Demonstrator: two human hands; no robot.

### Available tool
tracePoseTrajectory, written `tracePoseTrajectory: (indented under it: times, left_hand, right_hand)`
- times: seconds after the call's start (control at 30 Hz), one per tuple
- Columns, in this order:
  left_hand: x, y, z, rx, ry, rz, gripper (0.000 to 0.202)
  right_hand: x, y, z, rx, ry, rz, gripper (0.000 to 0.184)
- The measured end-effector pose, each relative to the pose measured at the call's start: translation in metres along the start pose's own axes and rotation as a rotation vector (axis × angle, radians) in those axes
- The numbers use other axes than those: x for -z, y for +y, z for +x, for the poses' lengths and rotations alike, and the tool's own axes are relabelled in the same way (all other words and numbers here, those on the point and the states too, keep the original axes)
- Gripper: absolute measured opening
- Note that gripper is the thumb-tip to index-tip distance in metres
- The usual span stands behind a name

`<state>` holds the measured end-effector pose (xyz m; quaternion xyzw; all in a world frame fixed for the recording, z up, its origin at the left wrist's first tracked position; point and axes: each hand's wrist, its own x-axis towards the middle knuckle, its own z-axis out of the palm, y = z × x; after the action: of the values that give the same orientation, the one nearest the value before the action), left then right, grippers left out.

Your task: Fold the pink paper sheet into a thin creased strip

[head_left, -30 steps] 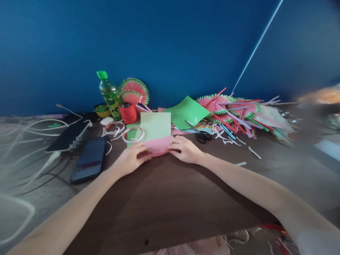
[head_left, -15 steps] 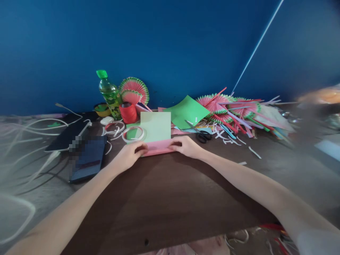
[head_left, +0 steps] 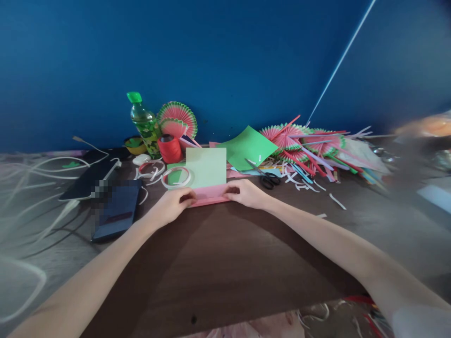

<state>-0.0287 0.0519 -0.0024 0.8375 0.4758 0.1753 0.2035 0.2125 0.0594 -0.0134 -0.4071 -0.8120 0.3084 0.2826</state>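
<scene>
A strip of pink paper (head_left: 209,193), folded along the near edge of a pale green sheet (head_left: 206,166), lies on the dark table. My left hand (head_left: 174,204) pinches its left end between thumb and fingers. At the right end my right hand (head_left: 244,193) pinches the same paper. Just behind my left hand a roll of white tape (head_left: 165,180) rests partly over the green paper. Black-handled scissors (head_left: 270,180) lie behind and to the right of my right hand, close to a bright green sheet (head_left: 246,148).
Pink and green pleated paper fans (head_left: 287,138) with coloured sticks and white scraps fill the back right. A green-capped bottle (head_left: 144,124) and a red thread spool (head_left: 169,149) stand at the back left. A phone (head_left: 121,211) and white cables (head_left: 63,213) lie on the left.
Almost nothing differs. Both hands keep their pinch on the pink paper, with only a very slight shift of the whole view.
</scene>
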Motion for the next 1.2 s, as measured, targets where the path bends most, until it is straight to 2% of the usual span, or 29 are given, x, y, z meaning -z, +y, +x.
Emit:
tracePoseTrajectory:
  times: [0.53, 0.7, 1.03, 1.2]
  left_hand:
    - [-0.002, 0.001, -0.001, -0.14, -0.008, 0.131, 0.017]
    - [-0.005, 0.0, -0.001, -0.185, -0.019, 0.143, 0.016]
    - [-0.012, -0.008, -0.001, -0.34, -0.01, 0.275, 0.05]
    - [-0.015, -0.014, 0.001, -0.323, -0.05, 0.298, 0.056]
  right_hand:
    - [-0.005, 0.003, -0.002, 0.073, 0.025, -0.006, 0.011]
    - [-0.007, 0.005, -0.004, 0.12, 0.066, -0.09, 0.008]
    - [-0.009, 0.011, -0.004, 0.184, 0.039, -0.183, 0.012]
    - [-0.009, 0.012, -0.003, 0.19, 0.024, -0.211, 0.01]
